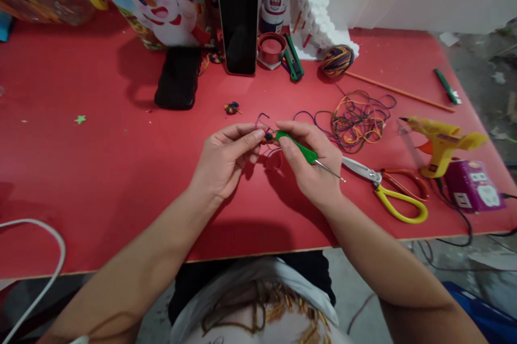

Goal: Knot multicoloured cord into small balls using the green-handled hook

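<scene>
Between the fingertips of my left hand [232,153] is a small multicoloured crochet piece [268,137], with yarn ends looping above and below it. My right hand [313,158] is closed around a crochet hook [301,148] with a green handle; its thin metal shaft points down to the right, away from the piece. The right fingertips come close to the piece; whether they touch it I cannot tell. A strand leads right toward a loose tangle of multicoloured yarn [359,120]. Behind my hands lies another small crochet piece [232,108].
Scissors [382,185], a yellow glue gun [442,142] and a purple box [475,185] lie to the right. At the back are an upright phone [238,26], a green cutter [294,58], a yarn ball [337,61] and an orange stick [399,90]. A black case [178,79] lies left.
</scene>
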Available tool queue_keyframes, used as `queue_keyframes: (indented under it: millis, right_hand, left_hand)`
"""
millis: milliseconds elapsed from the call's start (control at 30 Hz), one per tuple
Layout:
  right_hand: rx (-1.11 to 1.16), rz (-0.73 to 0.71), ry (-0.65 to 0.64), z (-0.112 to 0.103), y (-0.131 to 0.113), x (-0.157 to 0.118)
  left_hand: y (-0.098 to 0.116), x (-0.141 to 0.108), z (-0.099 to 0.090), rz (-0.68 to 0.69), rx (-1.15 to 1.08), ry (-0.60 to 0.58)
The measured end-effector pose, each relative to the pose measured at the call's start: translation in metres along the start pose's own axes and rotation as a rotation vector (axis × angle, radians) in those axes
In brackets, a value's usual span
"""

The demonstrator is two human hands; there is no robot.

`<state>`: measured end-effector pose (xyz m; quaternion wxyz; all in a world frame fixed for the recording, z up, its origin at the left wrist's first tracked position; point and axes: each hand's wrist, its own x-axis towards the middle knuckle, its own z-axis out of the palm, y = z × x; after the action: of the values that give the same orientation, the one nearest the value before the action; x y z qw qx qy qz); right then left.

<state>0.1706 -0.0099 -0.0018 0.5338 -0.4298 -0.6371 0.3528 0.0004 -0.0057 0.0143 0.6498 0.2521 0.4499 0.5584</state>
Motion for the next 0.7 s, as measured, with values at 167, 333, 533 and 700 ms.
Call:
queue_keyframes:
  millis: [167,333,533,700]
  right_hand:
    - [0.172,0.137,-0.03,-0.0036,-0.0037,0.0037]
    - [0.238,0.186,-0.018,-0.0047,-0.0054,0.0058]
    - [0.308,0.214,-0.039,-0.0039,-0.006,0.0059]
    - [0.271,0.24,-0.059,-0.006,-0.0037,0.0067]
  left_hand:
    - [0.0008,0.0018,-0.0061,-0.029,0.029,-0.039]
    - [0.0038,0.0019,-0.005,-0.062,0.039,-0.017]
    - [0.0027,0.0016,-0.0043,-0.089,0.037,-0.083]
    - [-0.0001,0.0001,-0.0045,-0.052,0.113,-0.058]
